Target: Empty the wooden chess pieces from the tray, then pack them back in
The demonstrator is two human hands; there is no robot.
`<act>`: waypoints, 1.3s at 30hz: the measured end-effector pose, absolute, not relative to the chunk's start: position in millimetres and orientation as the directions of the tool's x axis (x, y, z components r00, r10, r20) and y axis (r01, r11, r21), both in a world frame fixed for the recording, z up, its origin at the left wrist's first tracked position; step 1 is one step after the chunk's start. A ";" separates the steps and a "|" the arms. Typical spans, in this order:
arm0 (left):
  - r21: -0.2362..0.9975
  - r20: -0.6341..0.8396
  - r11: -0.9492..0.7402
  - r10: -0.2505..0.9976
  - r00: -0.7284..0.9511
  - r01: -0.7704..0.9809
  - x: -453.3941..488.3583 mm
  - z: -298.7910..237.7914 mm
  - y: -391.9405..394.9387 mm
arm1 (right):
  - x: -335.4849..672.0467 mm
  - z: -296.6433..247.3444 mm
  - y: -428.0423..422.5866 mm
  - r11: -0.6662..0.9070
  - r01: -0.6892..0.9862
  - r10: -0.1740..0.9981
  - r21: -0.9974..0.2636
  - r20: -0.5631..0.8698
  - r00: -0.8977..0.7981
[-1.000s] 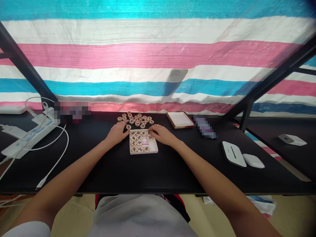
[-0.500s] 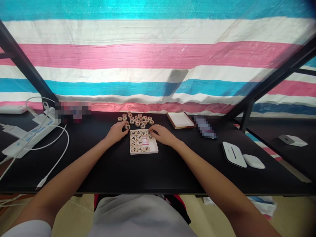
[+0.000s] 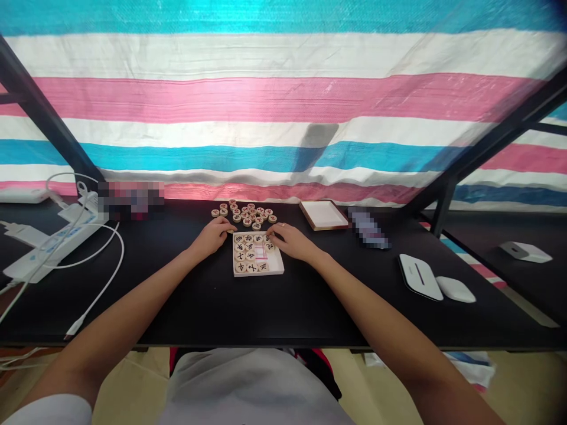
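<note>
A shallow white box [image 3: 258, 273] in front of me holds several round wooden Chinese chess pieces [image 3: 240, 248] with black characters, laid in rows. Part of its pink-marked bottom shows right of centre. My left hand [image 3: 213, 236] is at the box's upper left corner, fingers closed on a Chinese chess piece [image 3: 230, 232] that they mostly cover. At the upper right corner, my right hand [image 3: 290, 241] has its fingertips pinched at a piece inside the box, partly hidden by them. Behind the box lies a loose cluster of pieces [image 3: 247, 222], many with red characters.
An upturned box lid [image 3: 325, 215] lies at the back right, beside a blurred-out flat object [image 3: 368, 228]. Further right are a white device [image 3: 420, 276] and a white rounded case [image 3: 456, 289]. A power strip [image 3: 53, 245] with white cables [image 3: 108, 289] occupies the left side.
My left hand has shifted slightly right, and its fingers have turned over the piece, hiding its face. My right hand stays at the box's upper right corner.
</note>
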State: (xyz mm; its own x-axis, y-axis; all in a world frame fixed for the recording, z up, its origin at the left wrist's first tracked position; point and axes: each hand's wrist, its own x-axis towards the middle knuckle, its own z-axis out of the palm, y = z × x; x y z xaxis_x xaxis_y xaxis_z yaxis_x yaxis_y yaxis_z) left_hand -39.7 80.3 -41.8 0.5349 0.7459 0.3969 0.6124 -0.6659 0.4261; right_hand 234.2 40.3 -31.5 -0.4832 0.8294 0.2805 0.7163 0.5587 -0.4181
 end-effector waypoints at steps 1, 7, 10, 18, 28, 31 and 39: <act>0.429 0.398 -0.666 0.746 0.534 0.610 -39.5 -41.9 80.7 | 234.2 -31.6 40.4 0.559 0.716 0.829 -0.418 0.281 -0.484; 0.462 0.385 -0.613 0.790 0.478 0.641 -37.2 -36.3 78.1 | 234.4 -32.4 41.1 0.561 0.713 0.828 -0.421 0.284 -0.484; 0.454 0.382 -0.610 0.791 0.477 0.649 -36.5 -32.8 74.5 | 234.4 -32.3 40.9 0.561 0.710 0.828 -0.425 0.285 -0.483; 0.470 0.394 -0.612 0.790 0.470 0.636 -36.3 -34.8 72.9 | 234.8 -32.7 41.1 0.567 0.711 0.824 -0.415 0.288 -0.489; 0.547 0.482 -0.611 0.789 0.382 0.573 -36.6 -30.3 72.8 | 234.7 -32.6 40.8 0.564 0.712 0.826 -0.417 0.284 -0.487; 0.525 0.479 -0.607 0.790 0.383 0.596 -36.1 -30.8 73.7 | 234.6 -32.4 41.0 0.568 0.710 0.823 -0.417 0.285 -0.491; 0.493 0.395 -0.564 0.823 0.408 0.663 -34.9 -30.3 73.3 | 233.1 -30.0 39.6 0.556 0.719 0.831 -0.418 0.272 -0.485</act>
